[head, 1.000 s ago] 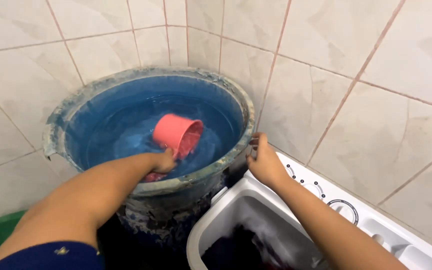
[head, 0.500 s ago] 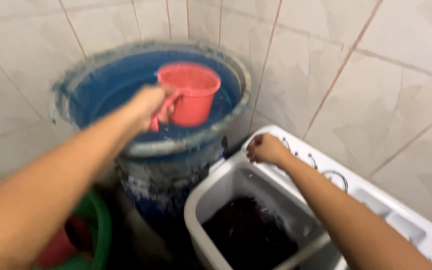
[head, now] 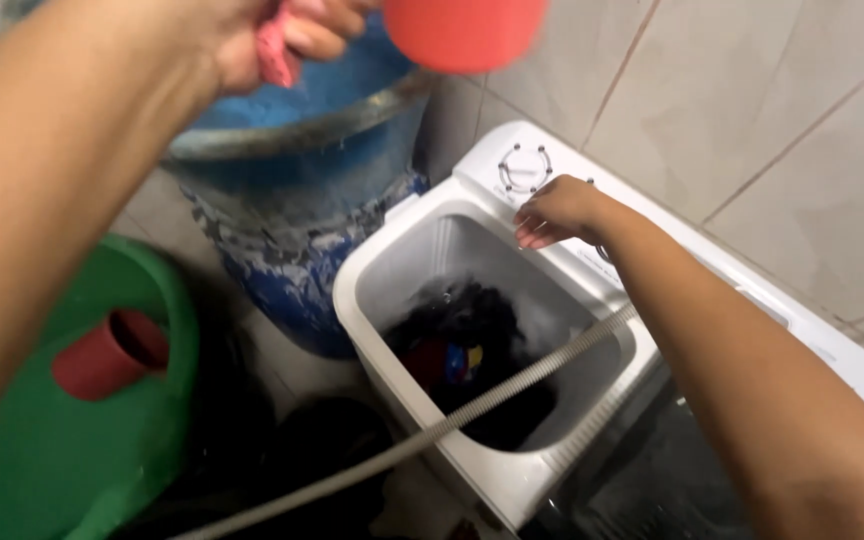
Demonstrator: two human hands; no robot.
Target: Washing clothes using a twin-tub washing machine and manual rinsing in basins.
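Carrying step, as we read it: our left hand [head: 272, 35] has its fingers wrapped around the handle of the pink scoop [head: 462, 30], held high above the blue barrel [head: 297, 190] rim, beside the washing machine tub [head: 372, 270]. Our right hand [head: 557, 212] rests on the tub's far edge, fingers curled loosely, near the dial [head: 524, 170]. Next move likely calls for a tilt over the dark laundry [head: 472, 350]. The grey hose [head: 512, 385] crosses the opening; the corner nearest the barrel looks freest. Green basin [head: 72, 450] sits well left.
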